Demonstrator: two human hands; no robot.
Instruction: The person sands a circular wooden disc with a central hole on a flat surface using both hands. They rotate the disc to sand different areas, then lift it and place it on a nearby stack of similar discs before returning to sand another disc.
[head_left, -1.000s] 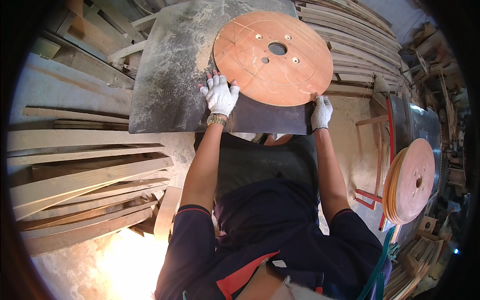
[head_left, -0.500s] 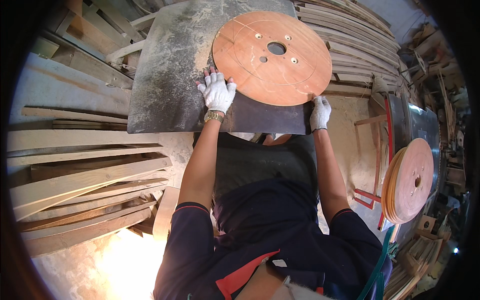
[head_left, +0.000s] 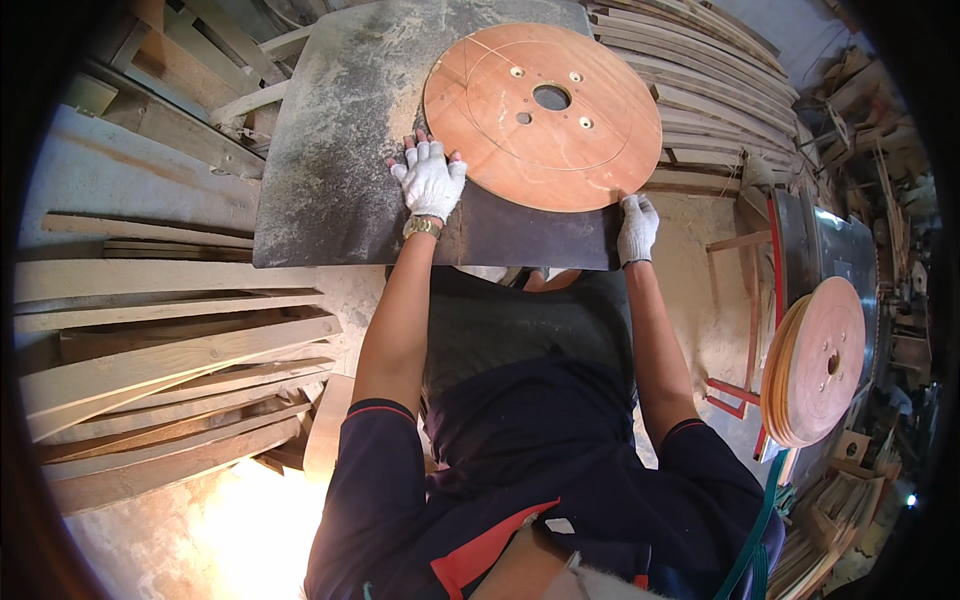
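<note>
Hands in white gloves, two: left hand [head_left: 430,180] lies open and flat beside one round wooden disc [head_left: 542,115] at upper centre on the dusty surface [head_left: 340,130]; right hand [head_left: 635,228] grips its lower edge. One disc stack [head_left: 815,360] stands at right.

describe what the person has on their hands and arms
Both hands wear white knitted work gloves: the left hand and the right hand. A gold-coloured wristwatch band sits just below the left glove. The forearms are uncovered. The upper arms have short dark navy sleeves with a thin red trim at the cuff.
</note>
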